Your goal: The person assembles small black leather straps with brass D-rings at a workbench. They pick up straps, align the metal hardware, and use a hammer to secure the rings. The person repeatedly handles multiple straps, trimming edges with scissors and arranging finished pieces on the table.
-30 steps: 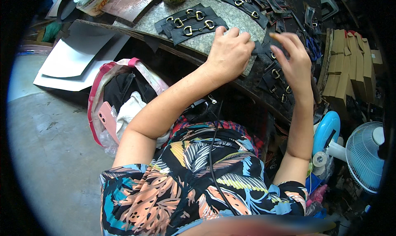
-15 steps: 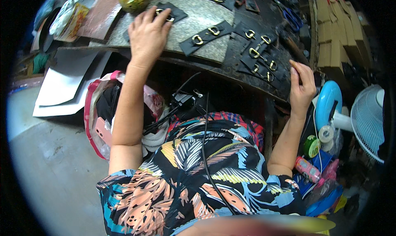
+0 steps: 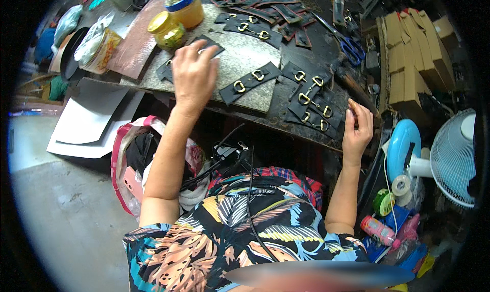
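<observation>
My left hand (image 3: 195,72) is over a black leather strap (image 3: 208,43) on a speckled stone slab (image 3: 245,52), fingers bent and apart. It partly covers the strap, so whether it touches cannot be told. Right of it on the slab lies another black strap (image 3: 250,83) with two gold-coloured rings. My right hand (image 3: 358,129) is by the bench's front edge, fingers loosely curled and nothing visible in them. Just left of that hand, several overlapping black straps (image 3: 309,100) with gold-coloured rings lie on the dark bench top. More ringed straps (image 3: 250,29) lie at the slab's far side.
A yellow-lidded jar (image 3: 166,29) and a blue-rimmed tub (image 3: 185,9) stand behind my left hand. Blue-handled scissors (image 3: 349,49) lie at the far right, near stacked cardboard (image 3: 416,57). Loose dark strips (image 3: 260,4) cover the back. A white fan (image 3: 454,157) stands to the right.
The view has shifted, bringing more of the bench's far side into sight. My left hand has moved slightly right relative to the strap under it. My right hand stays by the edge.
</observation>
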The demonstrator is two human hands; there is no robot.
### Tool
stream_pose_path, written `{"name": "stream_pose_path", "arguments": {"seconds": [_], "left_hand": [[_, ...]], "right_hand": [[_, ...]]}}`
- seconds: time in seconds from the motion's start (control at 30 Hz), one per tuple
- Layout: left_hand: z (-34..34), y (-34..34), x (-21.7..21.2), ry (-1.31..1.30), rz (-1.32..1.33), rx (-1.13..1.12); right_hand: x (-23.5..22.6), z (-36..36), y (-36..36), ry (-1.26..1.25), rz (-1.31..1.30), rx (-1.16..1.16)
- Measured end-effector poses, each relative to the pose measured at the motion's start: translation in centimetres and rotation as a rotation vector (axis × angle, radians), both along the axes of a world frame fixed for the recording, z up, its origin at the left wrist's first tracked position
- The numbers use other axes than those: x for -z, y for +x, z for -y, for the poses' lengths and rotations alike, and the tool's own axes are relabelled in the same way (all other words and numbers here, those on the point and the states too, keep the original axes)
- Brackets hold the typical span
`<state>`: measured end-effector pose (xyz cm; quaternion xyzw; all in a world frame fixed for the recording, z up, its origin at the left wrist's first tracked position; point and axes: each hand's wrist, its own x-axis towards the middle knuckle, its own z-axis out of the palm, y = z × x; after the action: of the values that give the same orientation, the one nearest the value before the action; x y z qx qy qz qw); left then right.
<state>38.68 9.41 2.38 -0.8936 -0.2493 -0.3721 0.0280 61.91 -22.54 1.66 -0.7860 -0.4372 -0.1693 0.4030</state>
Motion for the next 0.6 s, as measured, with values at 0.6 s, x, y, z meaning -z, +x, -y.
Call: {"name": "stream_pose_path", "arguments": {"seconds": [0.6], "left_hand": [[-11.6,9.8,-0.1,-0.064,-0.431,0.066]], "right_hand": [[0.9,-0.2,0.1,-0.099,0.059,-0.002]]}}
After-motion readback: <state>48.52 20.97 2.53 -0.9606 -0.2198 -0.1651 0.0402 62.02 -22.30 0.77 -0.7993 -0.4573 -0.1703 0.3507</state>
